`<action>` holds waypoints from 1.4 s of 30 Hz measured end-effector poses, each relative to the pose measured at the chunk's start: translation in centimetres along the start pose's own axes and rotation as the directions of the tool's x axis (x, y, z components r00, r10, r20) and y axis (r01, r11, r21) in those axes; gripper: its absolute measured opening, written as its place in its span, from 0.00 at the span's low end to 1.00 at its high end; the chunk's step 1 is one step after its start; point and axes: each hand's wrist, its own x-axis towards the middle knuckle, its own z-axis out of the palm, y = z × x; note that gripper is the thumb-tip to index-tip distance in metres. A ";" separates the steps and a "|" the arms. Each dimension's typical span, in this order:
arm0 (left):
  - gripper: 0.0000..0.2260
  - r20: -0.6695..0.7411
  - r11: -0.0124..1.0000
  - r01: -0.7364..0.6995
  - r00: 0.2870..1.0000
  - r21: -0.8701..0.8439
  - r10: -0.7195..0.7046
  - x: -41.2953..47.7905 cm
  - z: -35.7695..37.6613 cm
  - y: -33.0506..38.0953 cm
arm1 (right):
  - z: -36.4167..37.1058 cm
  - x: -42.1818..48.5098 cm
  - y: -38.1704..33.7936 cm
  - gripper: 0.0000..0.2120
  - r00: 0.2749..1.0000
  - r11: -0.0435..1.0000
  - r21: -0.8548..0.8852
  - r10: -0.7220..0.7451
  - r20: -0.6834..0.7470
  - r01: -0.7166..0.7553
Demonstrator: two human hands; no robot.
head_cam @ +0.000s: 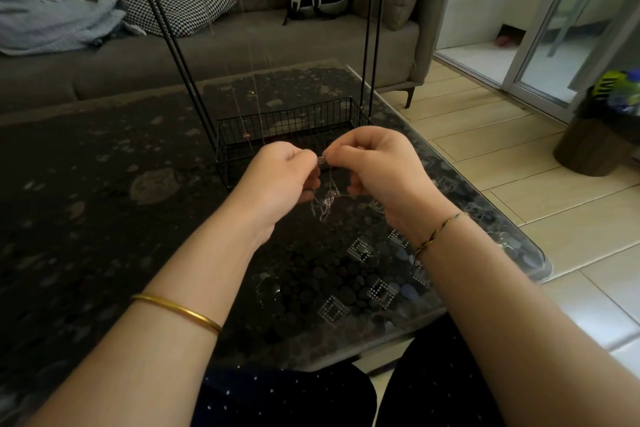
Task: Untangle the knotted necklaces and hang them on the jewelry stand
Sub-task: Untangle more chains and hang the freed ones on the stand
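A thin silver tangle of necklaces hangs between my two hands above the dark table. My left hand pinches the chain at its left end with curled fingers. My right hand pinches it at the top, by a small clasp-like piece. Loose loops dangle below the fingers. Just behind my hands stands the black wire jewelry stand, with a basket base and tall thin uprights. Fine gold chains hang down from its top bar, which is cut off by the frame.
The dark patterned glass table fills the foreground; its right edge borders a tiled floor. A grey sofa with cushions and a backpack stands behind. A bin stands at the right.
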 end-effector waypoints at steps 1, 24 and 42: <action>0.08 0.002 0.999 -0.023 1.000 0.042 0.023 0.0 0.0 0.1 | 0.1 -0.1 -0.1 0.03 1.000 1.000 0.020 0.014 -0.002 -0.014; 0.04 0.127 0.864 -0.291 0.957 0.411 0.262 -0.1 -0.2 0.3 | 0.1 -0.2 -0.1 0.04 0.996 0.993 0.078 0.084 0.042 -0.087; 0.05 0.110 0.998 -0.031 0.994 0.053 0.025 0.2 -0.1 0.0 | 0.1 0.2 -0.1 0.05 0.998 0.997 0.052 0.059 0.036 -0.061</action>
